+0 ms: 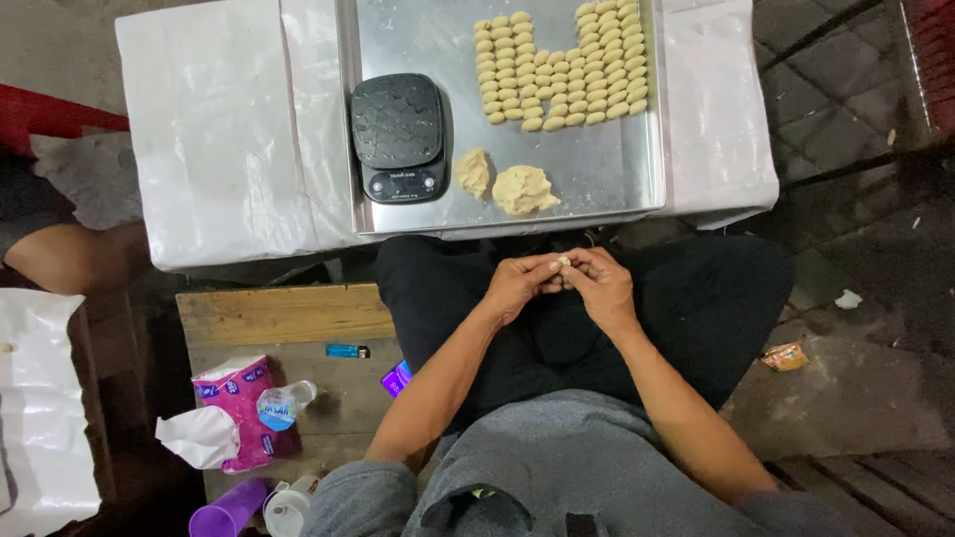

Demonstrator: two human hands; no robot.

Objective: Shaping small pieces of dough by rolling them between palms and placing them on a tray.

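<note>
Left hand: the left hand (519,283) is in front of the lap, its fingers pressed on a small piece of dough (564,262) from the left side.
Right hand: the right hand (600,283) meets it from the right; thumb and fingers pinch the same piece, so both hands are closed around it.
Dough piece: it is pale, very small, mostly hidden between the fingertips, near the near edge of the tray and well apart from it.
Tray: the metal tray (607,169) lies on a table covered with white plastic; at its far side, many shaped pieces (562,65) stand in tidy rows.
Dough lumps: two rough lumps (507,184) wait on the near part of the tray, just beside the black scale (398,137).
Doing it well: I judge that light, even pressure from both sides is needed, with turning of the piece, so it comes to the same oval form as the rows.
Risk: too strong pinching probably flattens or cracks it.
Beside the person: a wooden bench (279,318) at the left carries a pink tissue pack (239,408).
</note>
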